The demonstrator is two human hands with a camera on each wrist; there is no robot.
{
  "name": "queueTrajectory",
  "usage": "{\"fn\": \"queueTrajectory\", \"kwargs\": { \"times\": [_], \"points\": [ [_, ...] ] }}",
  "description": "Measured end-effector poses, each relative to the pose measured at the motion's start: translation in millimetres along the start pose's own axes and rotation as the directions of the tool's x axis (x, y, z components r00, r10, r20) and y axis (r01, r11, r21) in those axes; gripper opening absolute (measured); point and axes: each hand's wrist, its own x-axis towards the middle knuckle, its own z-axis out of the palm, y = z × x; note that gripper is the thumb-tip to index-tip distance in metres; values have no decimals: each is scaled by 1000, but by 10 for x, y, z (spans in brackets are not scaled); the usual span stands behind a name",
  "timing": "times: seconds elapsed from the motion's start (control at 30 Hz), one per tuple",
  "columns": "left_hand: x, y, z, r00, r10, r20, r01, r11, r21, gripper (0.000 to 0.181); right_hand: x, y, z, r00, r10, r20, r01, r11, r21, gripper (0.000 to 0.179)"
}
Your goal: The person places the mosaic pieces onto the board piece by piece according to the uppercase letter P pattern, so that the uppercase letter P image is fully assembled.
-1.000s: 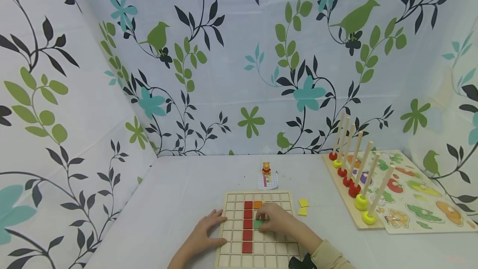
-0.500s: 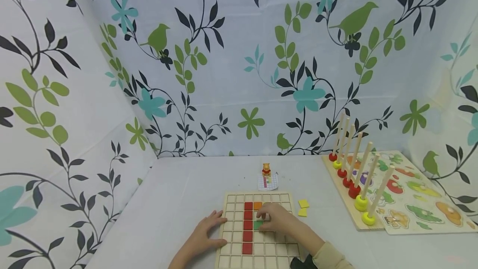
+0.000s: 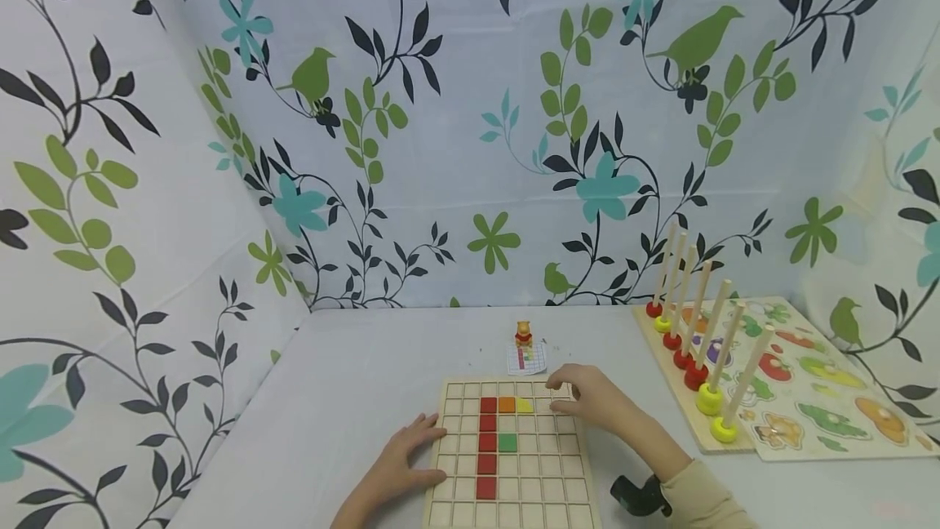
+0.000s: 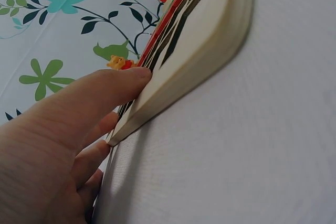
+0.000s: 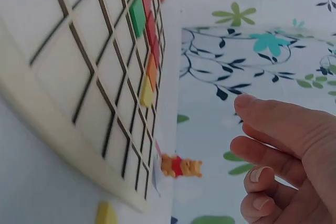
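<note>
A wooden grid board (image 3: 532,468) lies on the table. Set in its squares are a column of several red tiles (image 3: 488,442), an orange tile (image 3: 507,405), a yellow tile (image 3: 525,405) and a green tile (image 3: 507,443). My left hand (image 3: 400,460) rests at the board's left edge; in the left wrist view its thumb (image 4: 105,90) touches the rim, fingers fairly straight. Over the board's upper right edge hovers my right hand (image 3: 591,398), loosely bent and holding nothing. It hides the table spot beside the board; the right wrist view shows a loose yellow tile (image 5: 106,213) there.
Behind the board, a small bear figurine (image 3: 523,334) stands by a paper card (image 3: 526,357) with a coloured grid pattern. To the right are a peg stand (image 3: 693,398) with red and yellow rings and a vegetable puzzle board (image 3: 800,398). A patterned cloth (image 3: 441,186) hangs behind.
My right hand has left the grid squares and moved right to the board's edge, uncovering the yellow tile next to the orange one. The left hand has stayed put.
</note>
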Motion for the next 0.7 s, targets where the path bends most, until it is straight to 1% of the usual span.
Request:
{"fn": "queueTrajectory", "kwargs": {
  "times": [0.2,0.33,0.57,0.7],
  "points": [
    [-3,-8,4,1000,8,0,-8,1000,-2,57,-77,110,-189,999,31,-26,-31,999,-17,22],
    [8,-1,-2,1000,13,-1,-13,1000,2,57,-129,195,-264,998,53,-15,-53,998,-15,23],
    [22,20,-15,1000,5,3,-4,1000,-5,56,-232,360,-255,996,84,35,-84,996,-20,24],
    [16,18,-11,1000,-3,11,3,1000,-7,56,-292,430,-220,990,117,80,-119,993,12,25]
  ]
}}
